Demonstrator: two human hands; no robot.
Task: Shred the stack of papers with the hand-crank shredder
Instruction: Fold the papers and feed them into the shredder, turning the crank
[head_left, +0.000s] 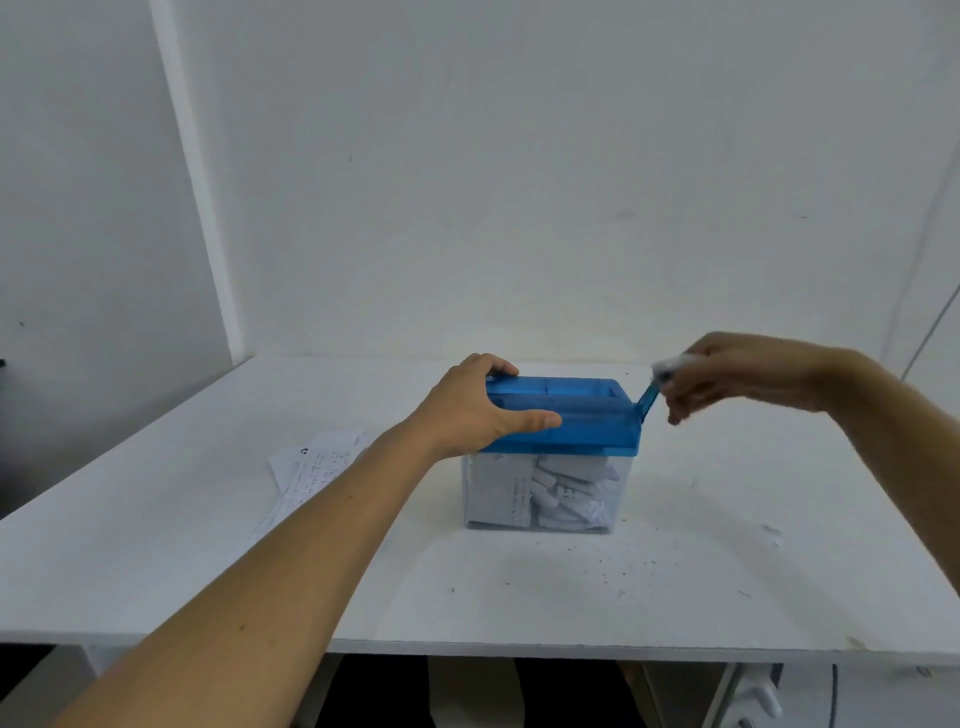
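The hand-crank shredder stands mid-table: a blue lid (587, 415) on a clear bin (618, 499) holding white paper strips and pieces. My left hand (478, 405) grips the lid's left end, fingers over the far edge and thumb along the near side. My right hand (727, 374), blurred, holds the white knob (667, 370) of the blue crank arm (647, 400) at the lid's right end, raised above lid level. A loose stack of printed papers (311, 467) lies on the table left of the shredder, partly hidden by my left forearm.
The white table (519, 587) carries small dark specks and a paper scrap (771, 532) to the right of the bin. White walls close off the back and left. Below the front edge are dark space and a white drawer unit (753, 696).
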